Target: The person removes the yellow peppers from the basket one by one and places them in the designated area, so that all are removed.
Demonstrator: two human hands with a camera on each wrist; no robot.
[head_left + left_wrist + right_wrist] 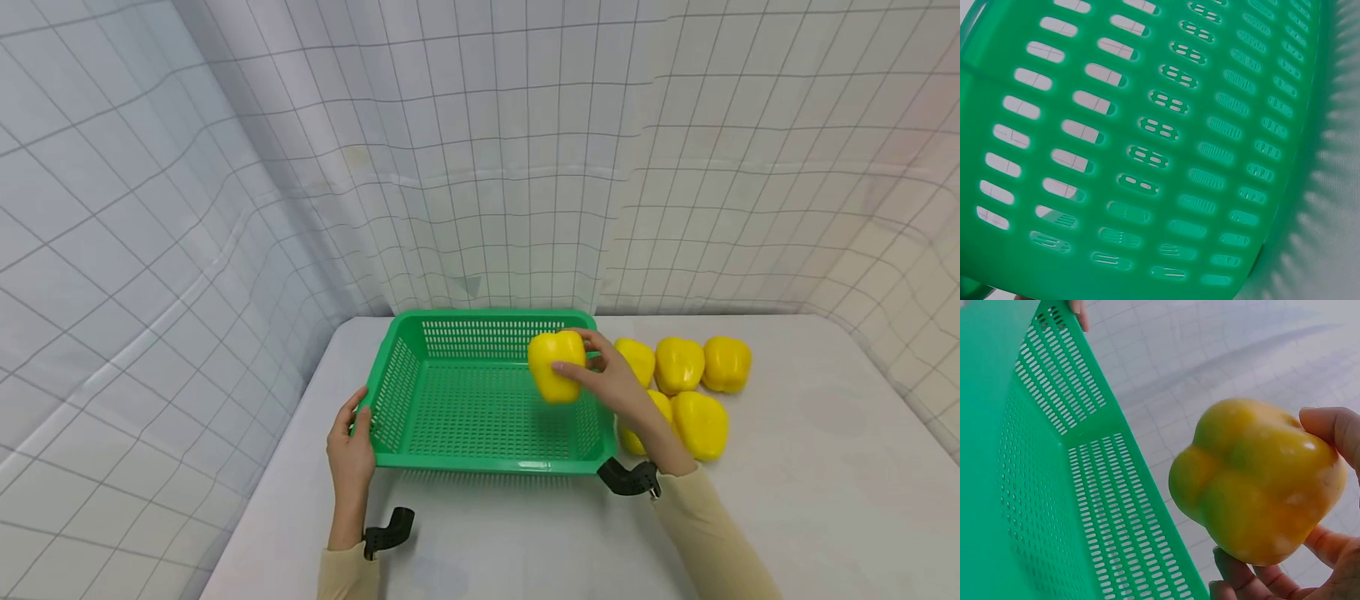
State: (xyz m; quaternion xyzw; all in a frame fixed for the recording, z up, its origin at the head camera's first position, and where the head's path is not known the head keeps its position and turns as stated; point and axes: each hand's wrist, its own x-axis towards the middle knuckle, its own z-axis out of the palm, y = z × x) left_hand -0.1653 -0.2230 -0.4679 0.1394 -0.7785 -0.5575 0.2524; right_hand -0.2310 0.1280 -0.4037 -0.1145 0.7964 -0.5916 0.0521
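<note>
A yellow bell pepper [556, 367] is held in my right hand [611, 379], thumb on the near side and fingers behind it. It hangs over the right part of a green plastic basket [495, 465]. In the right wrist view, the lobed end of the bell pepper [1254, 481] points toward the basket wall [1129, 506]. My left hand [351, 446] grips the basket's left rim, the thumb lying on top of it. The left wrist view is filled by the basket's slotted side [1147, 137]. Inside the basket, the slotted floor [465, 408] is bare.
Right of the basket, several more yellow bell peppers [701, 425] lie grouped on the white table [817, 467], partly hidden by my right forearm. A white grid-patterned curtain [510, 208] rises behind and on both sides of the table.
</note>
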